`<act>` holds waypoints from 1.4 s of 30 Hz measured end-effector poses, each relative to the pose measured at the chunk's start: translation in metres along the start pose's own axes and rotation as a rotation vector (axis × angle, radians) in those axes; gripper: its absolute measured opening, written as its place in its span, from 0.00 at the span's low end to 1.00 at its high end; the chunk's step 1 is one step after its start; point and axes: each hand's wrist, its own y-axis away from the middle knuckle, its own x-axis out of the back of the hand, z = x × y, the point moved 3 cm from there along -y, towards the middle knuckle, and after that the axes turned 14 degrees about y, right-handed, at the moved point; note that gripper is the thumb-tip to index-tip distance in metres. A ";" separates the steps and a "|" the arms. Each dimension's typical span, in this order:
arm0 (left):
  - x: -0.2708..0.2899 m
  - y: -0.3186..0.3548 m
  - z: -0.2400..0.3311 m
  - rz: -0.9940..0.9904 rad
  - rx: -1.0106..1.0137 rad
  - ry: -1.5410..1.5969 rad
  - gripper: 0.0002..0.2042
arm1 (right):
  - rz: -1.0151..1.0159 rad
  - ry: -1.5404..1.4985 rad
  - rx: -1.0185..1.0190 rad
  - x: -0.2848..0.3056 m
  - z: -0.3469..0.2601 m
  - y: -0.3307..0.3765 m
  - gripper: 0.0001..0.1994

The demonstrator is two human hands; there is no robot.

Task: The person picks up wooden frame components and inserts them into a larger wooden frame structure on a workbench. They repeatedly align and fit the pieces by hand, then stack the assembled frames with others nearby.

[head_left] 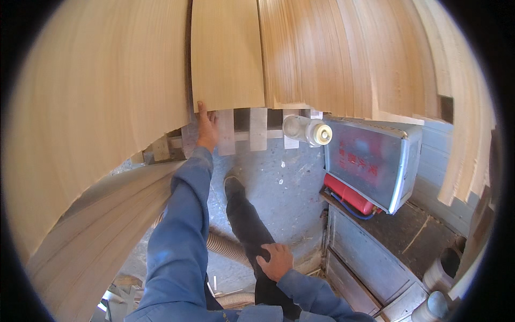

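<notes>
My left hand [207,126] is at the near end of a pale wooden board [228,59] in the middle. One digit lies against the board's end and the others curl at its lower edge, partly hidden, so it appears to grip the board. My right hand [276,261] rests on my dark trouser leg [249,228] with its fingers apart, holding nothing. Wider wood panels flank the board: a smooth one [118,70] on the left and a set of streaked boards [327,59] on the right.
A clear jar with a yellowish lid [322,134] stands out beyond the boards' edge. On the right, a glass-fronted box [365,161] and a red cylinder [348,193] sit on a cabinet [370,257]. A ribbed hose [228,248] runs across the floor by my leg.
</notes>
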 end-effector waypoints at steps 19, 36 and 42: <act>0.009 -0.010 0.001 0.155 -0.178 -0.161 0.49 | 0.019 -0.029 0.024 0.007 0.006 -0.005 0.20; -0.018 0.032 0.033 0.240 -0.302 0.029 0.30 | -0.055 -0.026 0.048 0.009 0.008 -0.014 0.19; -0.022 0.031 0.034 0.226 -0.130 0.527 0.29 | -0.045 -0.021 0.052 0.012 0.008 -0.017 0.18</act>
